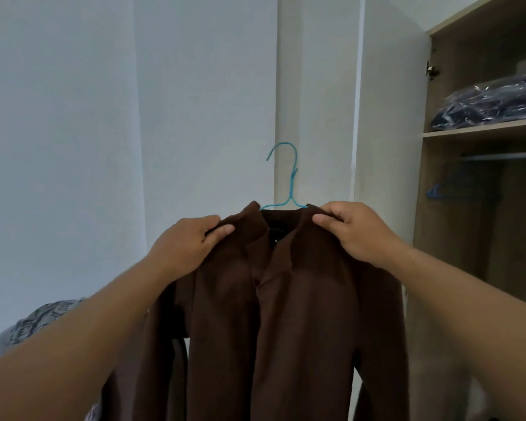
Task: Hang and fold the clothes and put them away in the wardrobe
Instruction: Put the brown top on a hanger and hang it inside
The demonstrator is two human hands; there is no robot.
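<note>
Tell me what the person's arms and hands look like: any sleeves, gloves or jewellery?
Both forearms are bare, with no sleeve in view. The left hand and right hand wear no gloves, and no rings, watch or bracelet show on the visible fingers or wrists.

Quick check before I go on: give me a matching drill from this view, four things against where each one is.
Things:
1. brown shirt
2. turquoise hanger
3. plastic-wrapped dark clothes
4. blue hangers

Places:
A. on the wardrobe rail
B. hook sticking up out of a collar
C. on the wardrobe shelf
D. held at the shoulders by both hands

Pairs: 1-D, 2-B, 3-C, 4-A
</note>
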